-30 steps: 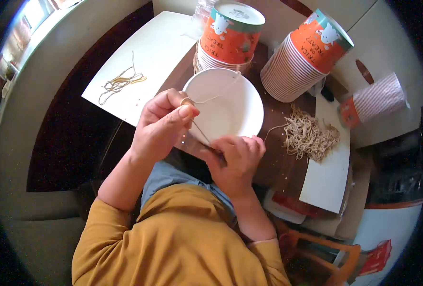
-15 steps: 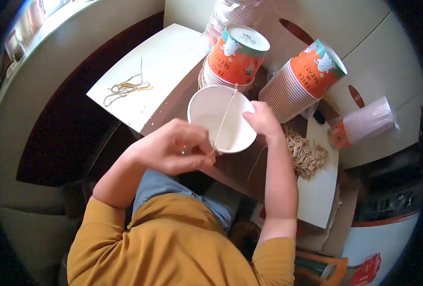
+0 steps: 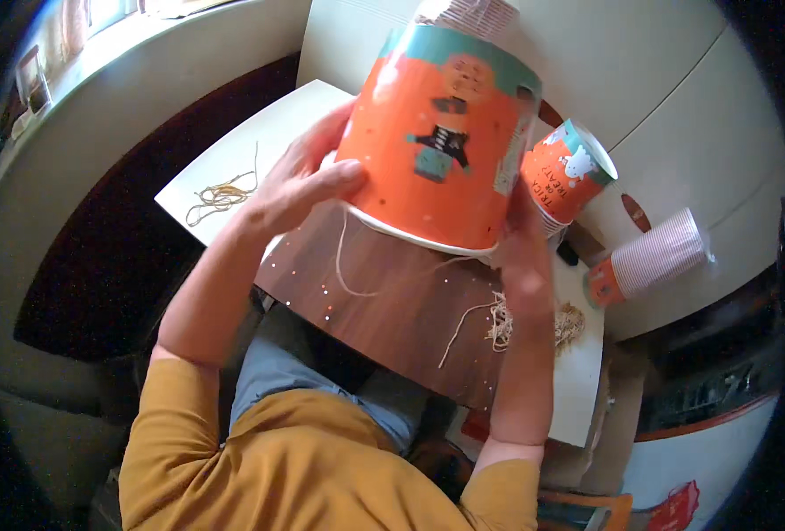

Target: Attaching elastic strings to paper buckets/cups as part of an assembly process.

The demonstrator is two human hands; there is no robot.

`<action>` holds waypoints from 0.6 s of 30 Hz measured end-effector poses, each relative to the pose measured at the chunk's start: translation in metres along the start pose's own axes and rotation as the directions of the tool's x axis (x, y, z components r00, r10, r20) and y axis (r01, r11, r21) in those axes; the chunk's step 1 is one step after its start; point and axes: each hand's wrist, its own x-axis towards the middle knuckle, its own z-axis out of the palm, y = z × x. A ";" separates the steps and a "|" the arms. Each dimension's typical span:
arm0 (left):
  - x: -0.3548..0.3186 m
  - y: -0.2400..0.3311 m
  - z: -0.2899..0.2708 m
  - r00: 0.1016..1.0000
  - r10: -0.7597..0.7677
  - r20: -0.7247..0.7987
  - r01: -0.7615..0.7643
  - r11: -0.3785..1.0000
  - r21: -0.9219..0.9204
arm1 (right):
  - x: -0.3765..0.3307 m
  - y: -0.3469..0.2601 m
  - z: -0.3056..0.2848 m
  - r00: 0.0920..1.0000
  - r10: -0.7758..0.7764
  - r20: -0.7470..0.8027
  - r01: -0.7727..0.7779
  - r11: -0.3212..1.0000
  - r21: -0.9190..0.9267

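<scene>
An orange and teal paper bucket [image 3: 437, 150] is held up over the table, upside down, its white rim lowest. My left hand [image 3: 313, 173] grips its left side, thumb on the front near the rim. Around the right side is my right hand [image 3: 525, 239], slightly blurred, its fingers partly hidden by the bucket. A thin cord [image 3: 344, 274] loops down below the rim. Near my right forearm lies a tangled bundle of beige cords [image 3: 569, 325], with a loose strand reaching onto the brown tabletop. The bucket hides most of what stands behind it.
A stack of upturned buckets [image 3: 565, 177] stands at the back right. Beyond it, a plastic-wrapped stack [image 3: 649, 261] lies tilted, and another wrapped stack [image 3: 472, 16] rises behind. Yellowish cords [image 3: 220, 196] lie on the table's white left part. Small white and red specks dot the brown tabletop [image 3: 366, 323].
The bucket has been turned from showing its white inside to rim-down and lifted away from me. My left hand has left the cord and taken the bucket's side.
</scene>
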 end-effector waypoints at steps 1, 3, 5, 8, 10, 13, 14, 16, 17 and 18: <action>0.018 -0.006 -0.001 0.994 0.105 0.037 -0.108 0.991 0.082 | 0.003 0.014 -0.022 0.985 -0.157 -0.077 0.153 0.987 -0.057; 0.046 -0.022 -0.017 0.970 0.222 0.100 -0.240 0.939 0.245 | 0.033 0.008 -0.024 0.993 -0.098 -0.072 0.098 0.995 -0.006; 0.069 -0.023 -0.026 0.974 0.183 0.131 -0.219 0.907 0.360 | 0.053 0.011 -0.028 0.994 -0.071 -0.081 0.070 0.997 -0.015; 0.098 -0.034 -0.026 0.988 -0.016 0.155 -0.046 0.918 0.393 | 0.081 0.033 -0.043 0.984 -0.130 -0.119 0.113 0.984 -0.137; 0.110 -0.062 -0.020 0.988 -0.073 0.133 0.030 0.952 0.305 | 0.094 0.076 -0.049 0.974 -0.086 -0.209 0.070 0.994 -0.079; 0.118 -0.093 -0.009 0.991 -0.116 0.072 0.080 0.924 0.375 | 0.101 0.106 -0.053 0.982 -0.072 -0.177 0.058 0.995 -0.084; 0.121 -0.104 -0.006 0.985 -0.171 0.030 0.141 0.889 0.436 | 0.101 0.114 -0.060 0.988 0.050 -0.149 -0.053 0.998 -0.020; 0.123 -0.123 0.001 0.989 -0.141 0.055 0.112 0.926 0.360 | 0.098 0.124 -0.064 0.946 0.249 -0.207 -0.268 0.961 -0.065; 0.122 -0.133 0.003 0.981 -0.184 0.061 0.153 0.928 0.341 | 0.096 0.140 -0.071 0.908 0.357 -0.218 -0.379 0.923 -0.068; 0.124 -0.142 0.011 0.970 -0.227 0.082 0.191 0.928 0.319 | 0.086 0.163 -0.074 0.908 0.297 -0.296 -0.324 0.945 -0.045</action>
